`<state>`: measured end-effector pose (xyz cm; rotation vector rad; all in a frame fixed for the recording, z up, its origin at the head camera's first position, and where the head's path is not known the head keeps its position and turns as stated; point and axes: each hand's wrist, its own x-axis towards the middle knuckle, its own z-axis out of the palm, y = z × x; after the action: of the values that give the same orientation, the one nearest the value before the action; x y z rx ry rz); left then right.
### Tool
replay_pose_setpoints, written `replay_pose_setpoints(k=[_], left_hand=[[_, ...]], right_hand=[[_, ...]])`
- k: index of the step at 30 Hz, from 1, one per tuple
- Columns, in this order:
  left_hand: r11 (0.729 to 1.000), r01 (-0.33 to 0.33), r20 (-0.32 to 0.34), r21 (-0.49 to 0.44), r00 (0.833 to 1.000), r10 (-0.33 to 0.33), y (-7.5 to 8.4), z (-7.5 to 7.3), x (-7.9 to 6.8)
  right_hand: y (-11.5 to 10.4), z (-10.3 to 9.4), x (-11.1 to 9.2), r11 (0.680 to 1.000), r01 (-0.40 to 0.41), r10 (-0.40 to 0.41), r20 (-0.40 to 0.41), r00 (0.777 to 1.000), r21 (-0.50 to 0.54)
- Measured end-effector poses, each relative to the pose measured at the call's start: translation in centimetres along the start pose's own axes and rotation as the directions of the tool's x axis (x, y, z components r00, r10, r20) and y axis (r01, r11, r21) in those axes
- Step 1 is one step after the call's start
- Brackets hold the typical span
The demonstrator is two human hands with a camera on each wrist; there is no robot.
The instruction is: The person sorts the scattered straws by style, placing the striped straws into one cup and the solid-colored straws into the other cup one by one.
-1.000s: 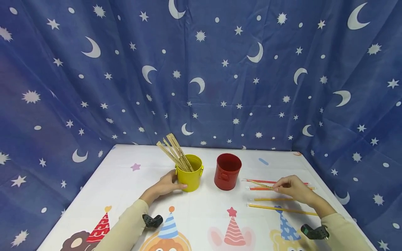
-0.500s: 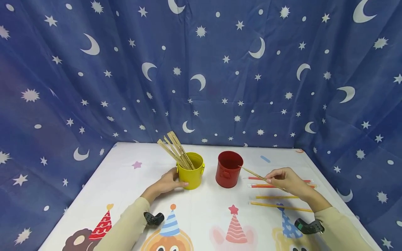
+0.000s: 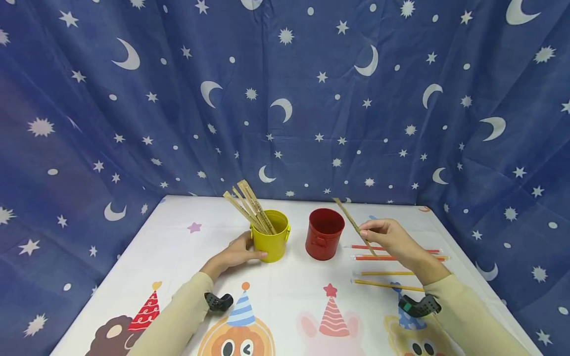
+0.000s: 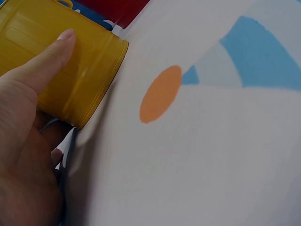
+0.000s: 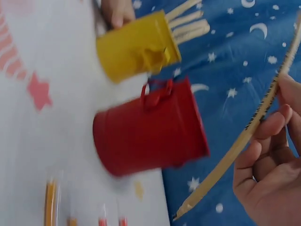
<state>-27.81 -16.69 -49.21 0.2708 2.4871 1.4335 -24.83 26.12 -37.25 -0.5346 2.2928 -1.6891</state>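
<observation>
Head view: pinching a printed tan stick [image 3: 349, 218] tight between thumb and fingertips of the right hand [image 3: 394, 240] (with a red bucket [image 3: 323, 241] just left of them, btw). Also gripping a yellow bucket [image 3: 272, 245] in the left hand [image 3: 238, 253], between thumb and half-hidden fingers.

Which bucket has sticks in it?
The yellow bucket, held by the left hand: sticks poke out of its top, while the red bucket shows none.

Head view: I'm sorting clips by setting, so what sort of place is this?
Probably an indoor tabletop filming setup: a moon-and-star curtain encloses the back and sides, a cartoon-print tablecloth spreads before it, and two black wrist cameras are worn.
</observation>
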Motion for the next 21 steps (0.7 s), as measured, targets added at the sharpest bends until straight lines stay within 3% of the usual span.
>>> replay_pose_setpoints(k=[3, 8, 18, 21], left_hand=[[1.000, 0.002, 0.000, -0.001, 1.000, -0.002, 0.0, 0.0, 0.0], [1.000, -0.005, -0.004, -0.007, 1.000, 0.005, 0.0, 0.1, 0.0], [1.000, -0.019, -0.008, 0.000, 1.000, 0.019, 0.0, 0.0, 0.0], [1.000, -0.021, -0.010, 0.001, 1.000, 0.021, 0.1, -0.1, -0.1]], right_hand=[[-0.8, 0.9, 0.6, 0.984, 0.034, -0.040, 0.031, 0.999, 0.173], [-2.1, 2.5, 1.8, 0.921, 0.089, -0.118, 0.054, 0.992, 0.379], [-5.9, 6.2, 5.3, 0.898, 0.114, -0.148, 0.046, 0.988, 0.426], [-7.4, 7.5, 6.5, 0.882, 0.092, -0.112, 0.016, 0.994, 0.462]])
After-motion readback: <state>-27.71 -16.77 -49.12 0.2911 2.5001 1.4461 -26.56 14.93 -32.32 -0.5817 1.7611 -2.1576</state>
